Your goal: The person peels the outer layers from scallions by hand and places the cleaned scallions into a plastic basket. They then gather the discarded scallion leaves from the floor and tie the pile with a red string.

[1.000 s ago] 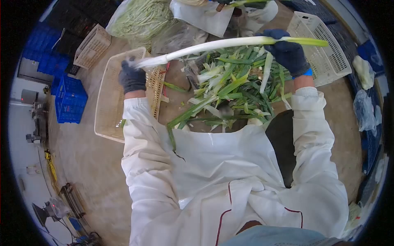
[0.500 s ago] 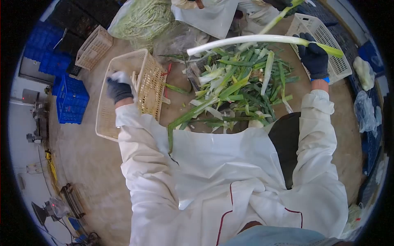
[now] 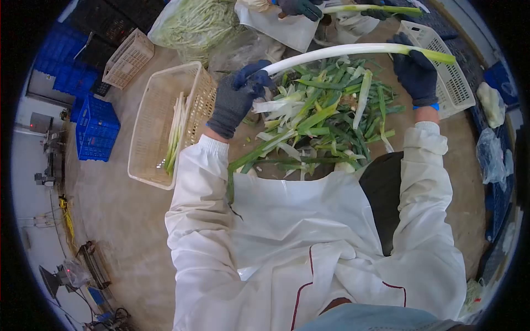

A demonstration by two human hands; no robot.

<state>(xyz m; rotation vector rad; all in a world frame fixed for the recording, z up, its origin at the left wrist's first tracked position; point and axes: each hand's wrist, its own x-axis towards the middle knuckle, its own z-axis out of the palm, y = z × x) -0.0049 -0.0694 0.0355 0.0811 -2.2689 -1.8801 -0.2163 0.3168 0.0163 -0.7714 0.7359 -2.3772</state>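
Note:
A long leek (image 3: 337, 51) with a white shaft and a green tip stretches across between my gloved hands. My right hand (image 3: 417, 74) is closed around its greenish upper part, at the right. At the left, my left hand (image 3: 234, 99) has its fingers closed at the white root end. Below the stalk lies a heap of leek leaves and trimmings (image 3: 331, 116) on the floor. To the left of my left hand stands a cream plastic crate (image 3: 144, 127) with several thin leek stalks (image 3: 178, 132) inside along its right side.
Across the heap, another person's gloved hands (image 3: 301, 8) hold another leek (image 3: 364, 9). A white crate (image 3: 455, 91) stands behind my right hand. A bag of green stalks (image 3: 199, 27), a small cream crate (image 3: 128, 58) and a blue crate (image 3: 97, 129) are farther left.
My left hand has moved right from over the cream crate to the leek's white end. My right hand still holds the leek, slightly lower left. The other person's leek has swung level.

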